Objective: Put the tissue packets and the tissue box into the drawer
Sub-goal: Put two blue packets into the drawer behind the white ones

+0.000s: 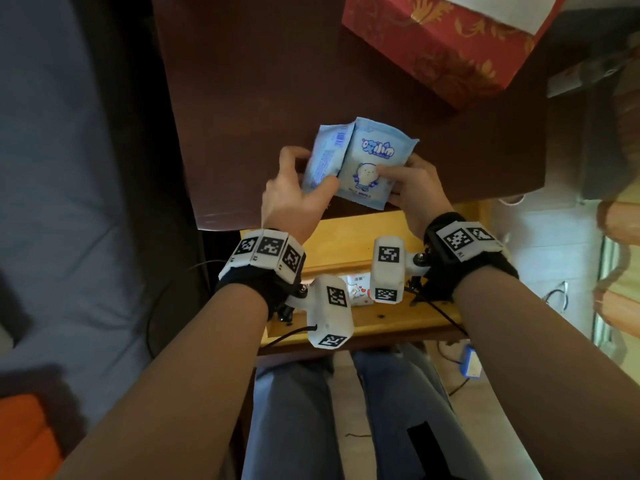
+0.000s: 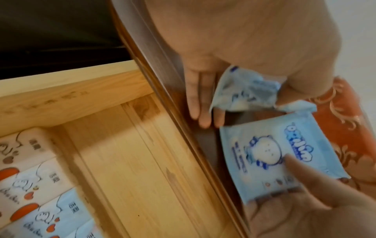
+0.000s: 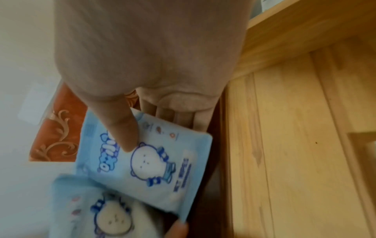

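Note:
Over the front edge of the dark brown tabletop (image 1: 263, 98) I hold two light-blue tissue packets side by side. My left hand (image 1: 310, 171) pinches the left packet (image 1: 325, 154), thumb over its lower corner; it looks crumpled (image 2: 244, 91) in the left wrist view. My right hand (image 1: 401, 174) pinches the right packet (image 1: 374, 161), with the thumb (image 3: 122, 128) on its cartoon face (image 3: 162, 161). The red tissue box (image 1: 446, 39) with gold patterns lies at the table's far right. Below the table edge the light wooden drawer (image 1: 381, 323) stands open.
Several white packets with orange hearts (image 2: 36, 177) lie in the drawer's left part; the rest of its floor (image 2: 132, 161) is bare wood. A grey bed surface (image 1: 69, 168) lies left of the table. My legs (image 1: 311, 410) are under the drawer.

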### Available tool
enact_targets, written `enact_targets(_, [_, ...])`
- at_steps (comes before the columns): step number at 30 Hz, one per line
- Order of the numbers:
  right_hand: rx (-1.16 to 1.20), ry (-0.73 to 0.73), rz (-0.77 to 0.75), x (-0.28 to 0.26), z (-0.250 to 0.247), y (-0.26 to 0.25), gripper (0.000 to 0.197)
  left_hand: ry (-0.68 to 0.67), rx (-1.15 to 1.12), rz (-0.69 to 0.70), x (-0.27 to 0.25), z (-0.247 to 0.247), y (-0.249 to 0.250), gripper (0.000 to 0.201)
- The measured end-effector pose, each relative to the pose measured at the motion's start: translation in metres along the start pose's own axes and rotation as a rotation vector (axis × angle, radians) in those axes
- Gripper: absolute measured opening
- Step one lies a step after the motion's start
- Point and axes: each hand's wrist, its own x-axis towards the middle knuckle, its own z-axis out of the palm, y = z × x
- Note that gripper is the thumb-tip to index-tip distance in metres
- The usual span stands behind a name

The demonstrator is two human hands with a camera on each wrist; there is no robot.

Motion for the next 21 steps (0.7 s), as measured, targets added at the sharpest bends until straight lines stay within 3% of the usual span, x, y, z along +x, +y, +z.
enact_targets(2, [0.009, -0.024, -0.002, -0.006, 0.004, 0.008, 0.023, -0.114, -0.147, -0.044, -0.003, -0.002, -0.009, 0.039])
enact_targets(6, [-0.059, -0.009, -0.041, -0.017, 0.01, 0.018, 0.023, -0.268, -0.234, -0.132, -0.01, -0.007, -0.014, 0.021])
enact_targets(10, [-0.09, -0.015, -0.06, -0.024, 0.009, 0.024, 0.022, -0.383, -0.245, -0.173, -0.017, -0.006, -0.017, 0.03])
enact_targets(15, [-0.118, -0.05, -0.052, -0.03, 0.006, 0.033, 0.033, -0.334, -0.186, -0.159, -0.024, 0.003, -0.031, 0.025])
enact_targets(21, [-0.299, -0.059, -0.134, -0.043, -0.01, 0.04, 0.032, -0.3, -0.077, -0.154, -0.05, 0.012, -0.049, 0.02])
